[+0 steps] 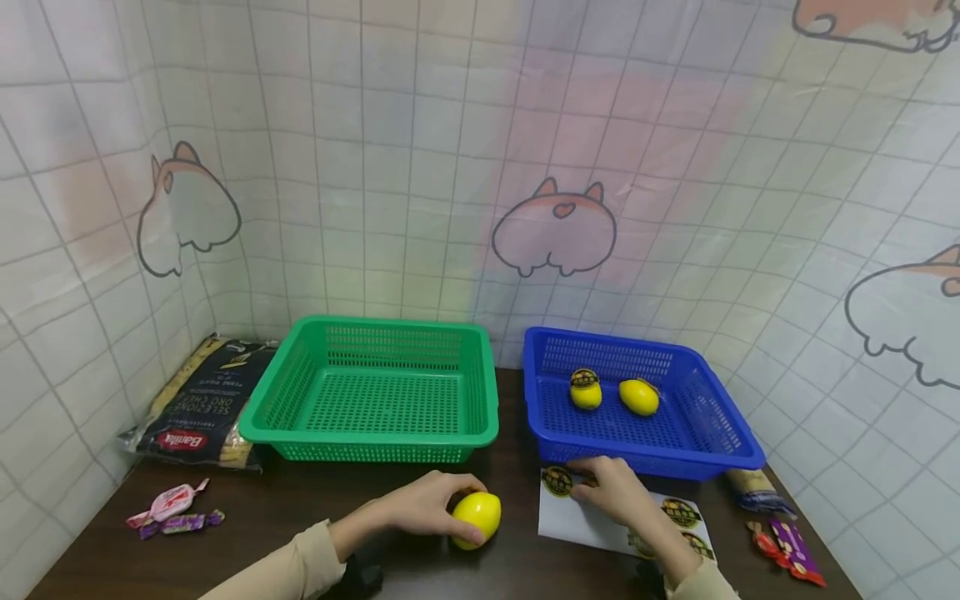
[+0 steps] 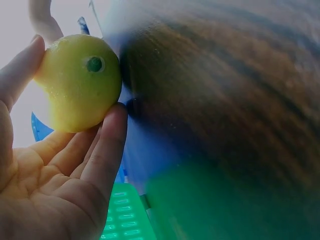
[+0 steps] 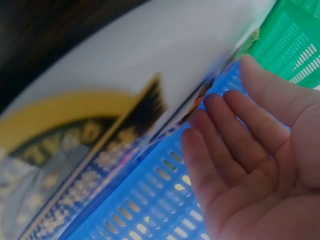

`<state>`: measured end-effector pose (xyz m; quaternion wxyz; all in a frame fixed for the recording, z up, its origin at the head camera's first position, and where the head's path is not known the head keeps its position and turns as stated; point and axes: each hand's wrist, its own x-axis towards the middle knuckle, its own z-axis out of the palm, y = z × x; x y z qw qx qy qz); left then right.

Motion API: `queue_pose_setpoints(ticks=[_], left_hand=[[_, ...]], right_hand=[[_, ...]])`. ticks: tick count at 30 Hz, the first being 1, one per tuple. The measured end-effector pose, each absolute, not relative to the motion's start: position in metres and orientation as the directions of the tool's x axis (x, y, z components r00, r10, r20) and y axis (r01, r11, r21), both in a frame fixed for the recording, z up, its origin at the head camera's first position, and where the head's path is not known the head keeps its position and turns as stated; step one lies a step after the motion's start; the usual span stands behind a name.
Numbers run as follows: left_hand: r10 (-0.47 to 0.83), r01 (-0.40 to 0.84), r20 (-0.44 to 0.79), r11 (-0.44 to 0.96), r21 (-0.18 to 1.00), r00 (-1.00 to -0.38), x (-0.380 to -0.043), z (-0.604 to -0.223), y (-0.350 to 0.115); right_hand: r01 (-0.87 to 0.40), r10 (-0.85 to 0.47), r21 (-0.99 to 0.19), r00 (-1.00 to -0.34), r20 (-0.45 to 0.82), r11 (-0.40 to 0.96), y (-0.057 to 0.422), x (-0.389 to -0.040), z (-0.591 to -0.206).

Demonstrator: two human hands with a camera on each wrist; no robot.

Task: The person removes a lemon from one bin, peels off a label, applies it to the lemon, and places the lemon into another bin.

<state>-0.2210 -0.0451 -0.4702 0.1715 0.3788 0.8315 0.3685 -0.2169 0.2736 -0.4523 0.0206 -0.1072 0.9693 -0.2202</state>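
My left hand [image 1: 431, 504] holds a yellow lemon [image 1: 477, 518] low over the dark table, with thumb and fingers around its sides. In the left wrist view a small green end shows on this lemon [image 2: 80, 82]. To the right, my right hand [image 1: 618, 496] is over a white sheet of round black-and-gold stickers [image 1: 577, 523]. Its fingertips are at the sheet's upper edge, beside a sticker [image 1: 557, 482]. Seen from the right wrist, the thumb stands apart from the loosely bent fingers [image 3: 240, 135], and nothing is visibly held. The hand covers part of the sheet.
Behind the sheet is a blue basket [image 1: 652, 461] with two lemons [image 1: 639, 397], one bearing a sticker. A green basket [image 1: 367, 442] stands left of it, beside a pasta bag [image 1: 210, 400]. Wrapped candies [image 1: 174, 502] lie at left, more wrapped sweets [image 1: 795, 550] at right.
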Motion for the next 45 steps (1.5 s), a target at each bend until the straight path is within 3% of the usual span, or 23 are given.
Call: queue_pose_setpoints(ticks=[6,24,36,45], left_hand=[[0.748,0.479,-0.015,0.440,0.760,-0.663,-0.219,-0.469,-0.045],[0.743,0.472,-0.028,0.453,0.757,-0.668,-0.219,-0.470,-0.046],[0.750,0.480,-0.038,0.460,0.747,-0.660,-0.222,-0.470,-0.046],[0.750,0.478,-0.033,0.454,0.752,-0.661,-0.223,-0.474,-0.047]], right_hand=[[-0.143,-0.176,-0.399,-0.983,-0.046,0.906,0.278,-0.219,-0.457],[-0.154,-0.168,-0.379,-0.986,-0.004,0.913,0.284,-0.215,-0.461],[-0.260,-0.276,-0.377,-0.961,0.013,0.889,0.288,-0.199,-0.433],[-0.392,-0.405,-0.444,-0.912,0.071,0.805,0.270,-0.188,-0.407]])
